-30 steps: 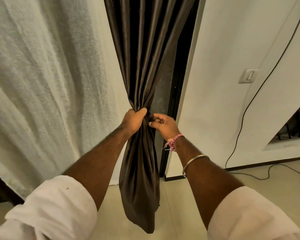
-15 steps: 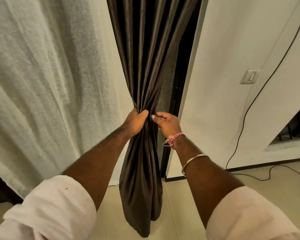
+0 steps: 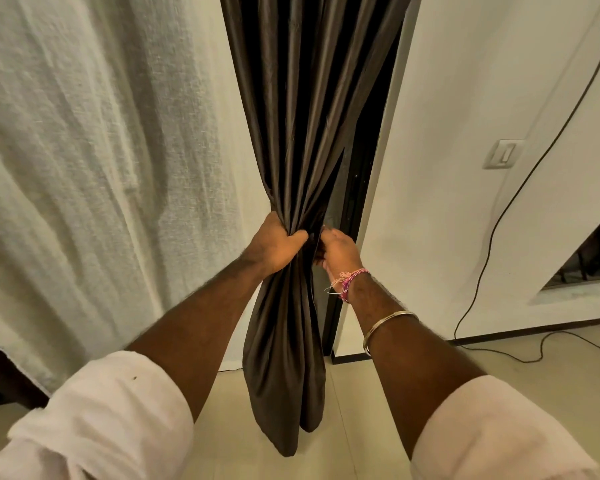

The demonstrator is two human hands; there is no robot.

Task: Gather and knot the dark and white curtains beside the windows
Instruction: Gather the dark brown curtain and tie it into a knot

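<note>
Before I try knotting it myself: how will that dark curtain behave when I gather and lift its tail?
The dark curtain is likely floppy: it pleats tightly where the left hand grips it, and the tail hangs limp. Its sheen suggests a smooth weave, so a loose knot may slip. It probably feels light, since the right hand gathers its edge with the fingers alone.

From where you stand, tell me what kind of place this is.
Probably a room in a home, at a window or doorway. A dark curtain and a white curtain hang to a tiled floor, and a plastered wall carries a switch and a loose cable.
</note>
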